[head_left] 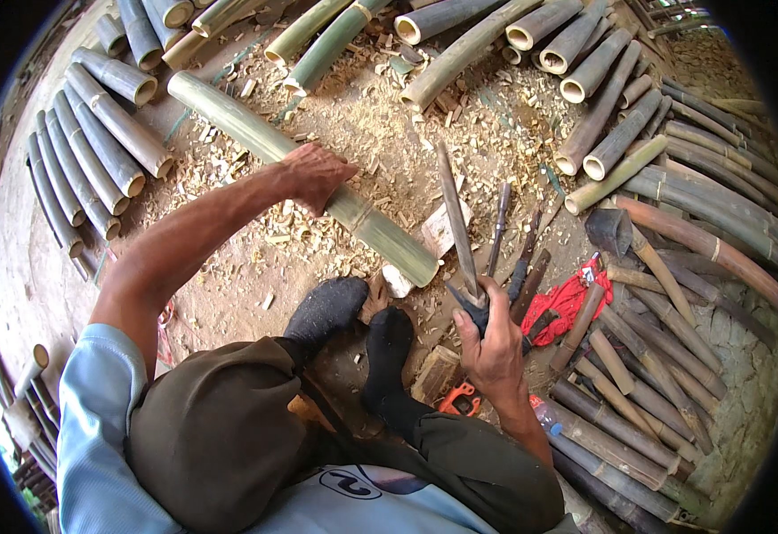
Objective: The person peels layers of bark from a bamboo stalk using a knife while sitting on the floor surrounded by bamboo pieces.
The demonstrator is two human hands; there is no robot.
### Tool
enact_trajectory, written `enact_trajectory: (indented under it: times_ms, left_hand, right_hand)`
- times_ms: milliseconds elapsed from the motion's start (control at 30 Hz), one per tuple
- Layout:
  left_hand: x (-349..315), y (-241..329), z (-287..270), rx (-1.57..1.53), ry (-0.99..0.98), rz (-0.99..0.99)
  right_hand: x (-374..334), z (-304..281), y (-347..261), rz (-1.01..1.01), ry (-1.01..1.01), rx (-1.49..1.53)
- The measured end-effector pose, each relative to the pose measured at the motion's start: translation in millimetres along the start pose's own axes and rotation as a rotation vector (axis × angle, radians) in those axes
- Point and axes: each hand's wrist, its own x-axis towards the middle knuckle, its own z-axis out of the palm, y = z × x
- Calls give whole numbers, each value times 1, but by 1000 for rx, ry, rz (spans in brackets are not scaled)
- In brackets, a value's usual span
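My left hand [318, 178] grips a pale green bamboo pole [380, 233] from above, near its middle. The pole slants from the upper left down to the right. Its near end lies over a whitish block [447, 230]. My right hand [493, 347] is closed around the lower end of a long, tapering tool [455, 209] with a dark part beside the fingers. That tool points up and away, just right of the pole's near end and apart from it. Whether its long part is a blade or a handle I cannot tell.
Wood chips [237, 165] cover the ground. Cut bamboo lengths [108, 133] lie left, far and right. Beside my right hand are a red cloth [558, 307], several slim tools [500, 227], an orange object [460, 400] and a bottle [546, 418]. My dark-socked feet [326, 311] are close by.
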Motion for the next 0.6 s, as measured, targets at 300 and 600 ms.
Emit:
enact_trajectory:
  times_ms: [300, 600]
  left_hand:
    - [0, 6, 11, 87, 6, 2]
    - [15, 4, 8, 137, 5, -20]
  right_hand:
    - [6, 21, 26, 273, -324, -381]
    - [-1, 35, 69, 254, -358, -516]
